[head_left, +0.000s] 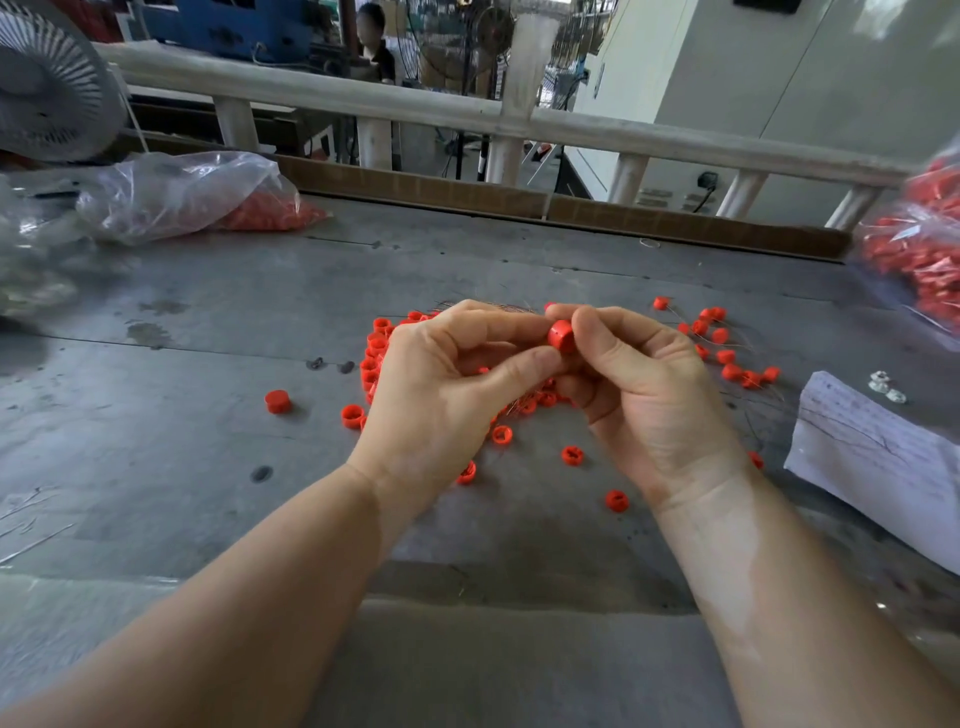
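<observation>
The cap (561, 336) was pinched midway between left hand (457, 384) and right hand (641, 387), closed end turned leftward.

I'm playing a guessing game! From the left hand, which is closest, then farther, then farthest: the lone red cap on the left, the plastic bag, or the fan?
1. The lone red cap, on the table just left of the left hand.
2. The plastic bag, at the back left of the table.
3. The fan, in the top-left corner, beyond the bag.
</observation>
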